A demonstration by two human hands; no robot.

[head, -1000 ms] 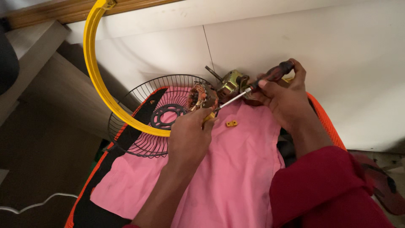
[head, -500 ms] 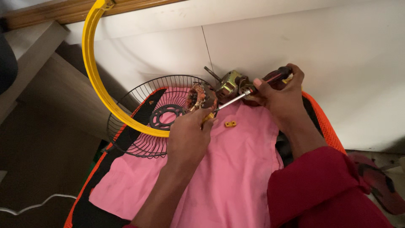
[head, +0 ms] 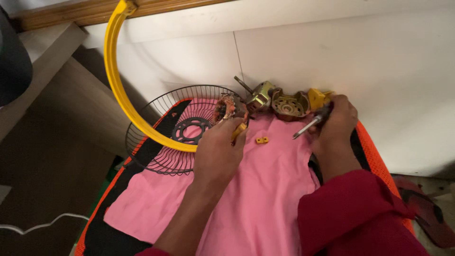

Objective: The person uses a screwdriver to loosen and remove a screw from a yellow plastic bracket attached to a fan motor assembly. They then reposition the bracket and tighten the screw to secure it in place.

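My left hand (head: 219,150) grips a fan motor stator with copper windings (head: 229,107) at the far edge of a pink cloth (head: 256,199); a yellow piece pokes out under its fingers. My right hand (head: 335,124) is closed around a screwdriver (head: 308,126), whose metal shaft points down-left, off the motor parts. Between the hands lie a brass-coloured motor body with a shaft (head: 258,95) and a round metal motor cover (head: 290,105). A small yellow part (head: 262,140) lies loose on the cloth.
A black wire fan guard (head: 163,142) lies at the left, with a yellow ring (head: 118,90) arching over it. A yellow plastic piece (head: 316,97) rests by the white wall. An orange mesh mat (head: 374,156) lies under the cloth. A sandal (head: 429,213) is at the right.
My right hand has drawn the screwdriver back to the right, away from the stator. The round motor cover is now uncovered between the hands. My left hand stayed on the stator.
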